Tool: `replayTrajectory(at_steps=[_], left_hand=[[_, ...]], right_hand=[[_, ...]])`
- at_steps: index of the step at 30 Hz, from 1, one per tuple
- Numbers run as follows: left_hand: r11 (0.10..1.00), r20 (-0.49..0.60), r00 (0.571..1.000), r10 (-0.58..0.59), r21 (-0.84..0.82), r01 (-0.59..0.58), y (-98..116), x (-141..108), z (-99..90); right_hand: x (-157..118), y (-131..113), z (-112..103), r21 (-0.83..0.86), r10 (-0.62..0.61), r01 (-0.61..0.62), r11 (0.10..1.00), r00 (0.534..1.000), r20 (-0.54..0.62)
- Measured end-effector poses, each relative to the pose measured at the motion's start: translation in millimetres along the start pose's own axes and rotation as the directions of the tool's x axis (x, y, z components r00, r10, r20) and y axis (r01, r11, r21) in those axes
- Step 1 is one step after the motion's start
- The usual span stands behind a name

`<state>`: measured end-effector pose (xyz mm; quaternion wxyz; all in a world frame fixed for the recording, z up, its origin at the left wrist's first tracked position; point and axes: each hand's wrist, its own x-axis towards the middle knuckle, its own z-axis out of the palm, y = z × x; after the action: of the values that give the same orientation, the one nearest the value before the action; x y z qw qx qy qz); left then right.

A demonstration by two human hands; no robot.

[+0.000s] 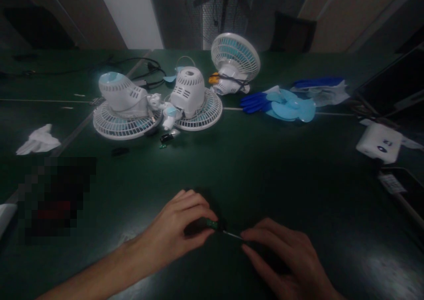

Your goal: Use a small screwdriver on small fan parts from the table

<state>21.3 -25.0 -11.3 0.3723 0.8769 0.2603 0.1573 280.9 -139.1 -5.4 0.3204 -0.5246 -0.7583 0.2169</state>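
Observation:
My left hand (pixel 188 223) pinches a small green-and-black piece (pixel 212 224) between thumb and fingertips, low over the green table. From its black end a thin metal rod (pixel 232 235) runs toward my right hand (pixel 281 256). The thumb and forefinger of my right hand are closed around the rod's other end. I cannot tell whether rod and piece are one object or only touching. Beyond my hands, a small black part (pixel 166 137) lies on the table beside a tiny green piece (pixel 162 147).
At the back stand a left white fan (pixel 127 101), a middle one (pixel 189 92) and a right one (pixel 235 61). Right of them lie blue gloves (pixel 255 102) and light-blue fan blades (pixel 289 106). A white box (pixel 380 142) sits right; a white glove (pixel 39 140) lies left.

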Motion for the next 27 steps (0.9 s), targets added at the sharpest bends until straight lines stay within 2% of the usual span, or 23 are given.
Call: replayTrajectory(at_steps=[4, 13, 20, 24, 27], left_hand=[[0.999, 0.068, 0.996, -0.050, -0.007, 0.051, 10, 3, -8.3], [0.999, 0.124, 0.992, 0.012, -0.054, -0.005, 16, 3, -2.6], [0.999, 0.122, 0.992, 0.024, -0.050, -0.019, 15, 0, -1.9], [0.998, 0.134, 0.990, 0.047, -0.059, -0.039, 15, -1, -0.8], [0.997, 0.107, 0.992, 0.065, -0.046, -0.061, 4, -2, -4.7]], right_hand=[[-4, 3, 5, -0.005, -0.026, 0.026, 1.000, 1.000, -0.006], [0, -1, 6, -0.013, -0.074, 0.074, 0.997, 0.997, 0.004], [0, -3, -3, 0.031, -0.028, 0.033, 0.999, 0.989, -0.148], [0, -3, -5, 0.050, -0.019, 0.026, 0.998, 0.989, -0.144], [-1, -2, -5, 0.054, -0.006, 0.013, 0.998, 0.991, -0.133]])
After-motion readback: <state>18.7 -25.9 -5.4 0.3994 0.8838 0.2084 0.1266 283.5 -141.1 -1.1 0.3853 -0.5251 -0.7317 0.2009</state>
